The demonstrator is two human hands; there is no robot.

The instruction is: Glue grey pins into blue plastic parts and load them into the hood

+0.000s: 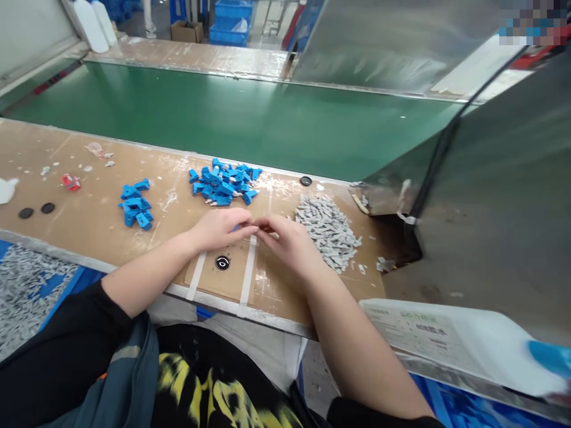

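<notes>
My left hand point(220, 229) and my right hand point(288, 241) meet at their fingertips above the middle of the work table. A bit of a blue plastic piece point(236, 227) shows between the fingers of my left hand, mostly covered by them. The right fingers are pinched together against the left ones, and what they grip is hidden. Just beyond the hands lies a heap of small blue plastic parts point(223, 183). Beside my right hand is a pile of small grey parts point(328, 232). A round black piece point(222, 262) sits on a taped cardboard patch point(209, 285) below the hands.
A smaller blue cluster point(136, 205) lies on the left of the table point(98, 232). Beyond runs a green conveyor belt point(223, 119). A metal panel point(495, 196) and a white jug point(446, 339) stand at right. A bin of grey parts point(31, 291) is at lower left.
</notes>
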